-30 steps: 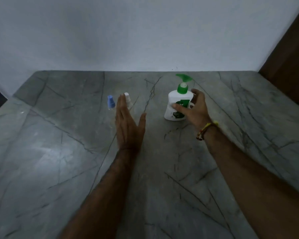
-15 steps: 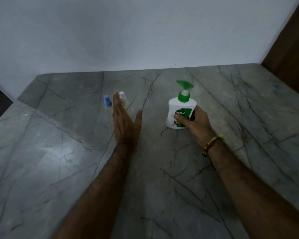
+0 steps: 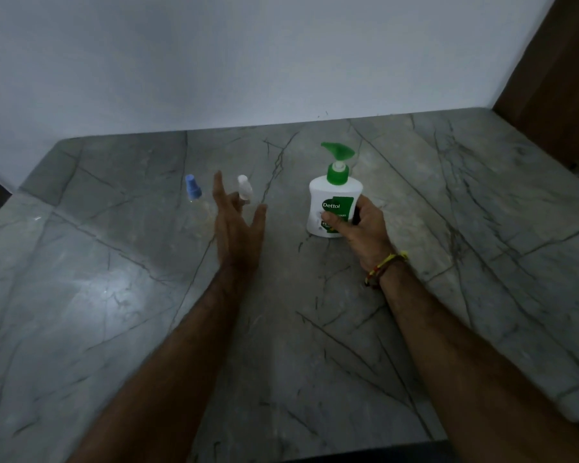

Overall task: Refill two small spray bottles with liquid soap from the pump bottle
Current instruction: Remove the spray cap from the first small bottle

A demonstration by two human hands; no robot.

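A white pump bottle (image 3: 333,198) with a green pump head and a Dettol label stands upright on the grey marble counter (image 3: 114,295). My right hand (image 3: 365,228) grips its lower right side. Two small clear spray bottles stand to the left: one with a blue cap (image 3: 193,188), one with a white cap (image 3: 244,188). My left hand (image 3: 236,228) hovers open just in front of them, fingers spread, its fingertips overlapping the white-capped bottle's body. Whether it touches that bottle I cannot tell.
A white wall (image 3: 248,61) closes off the back of the counter. A brown wooden panel (image 3: 562,78) stands at the right. The counter's front edge runs along the bottom right of the view, and its left edge drops off at the far left.
My right hand has closed around the pump bottle's lower side. My left hand has spread its fingers near the white-capped spray bottle. The camera has tilted down slightly.
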